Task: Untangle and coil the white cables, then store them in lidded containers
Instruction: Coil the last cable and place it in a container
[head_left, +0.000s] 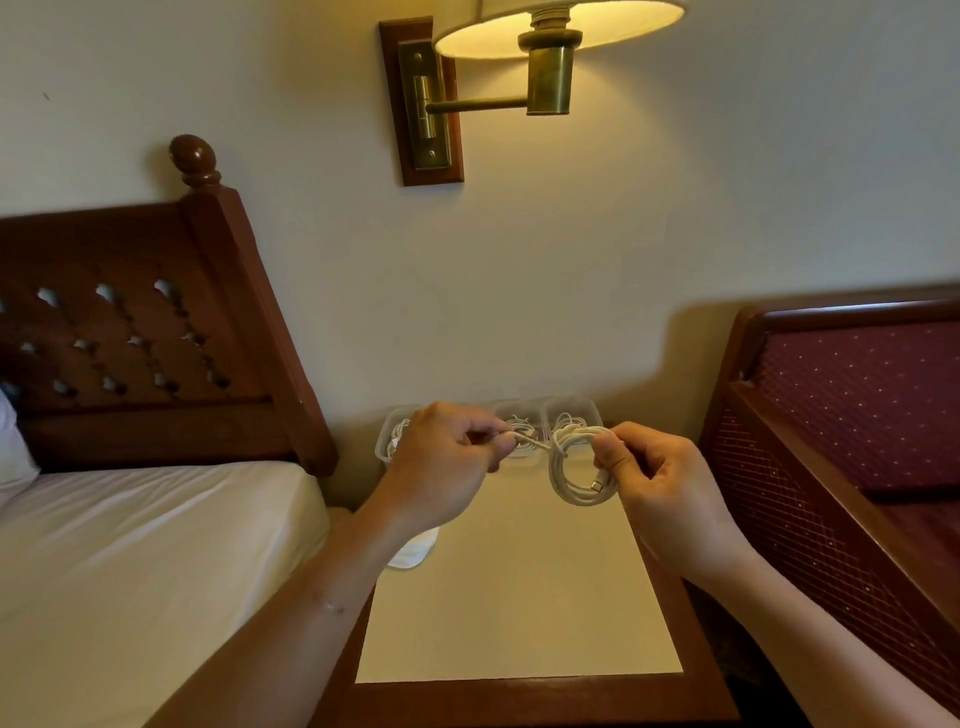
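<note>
A coiled white cable hangs in the air above the nightstand. My right hand grips the coil's right side, with a silver plug showing near my fingers. My left hand pinches the cable's loose end and holds it taut toward the coil, where it wraps round the loops. Behind my hands, three clear plastic containers stand in a row at the back of the nightstand, each with white cable inside. A white lid lies on the tabletop, partly hidden under my left wrist.
A bed with a white sheet and a carved wooden headboard is to the left. A red upholstered wooden chair stands to the right. A brass wall lamp hangs lit above the nightstand.
</note>
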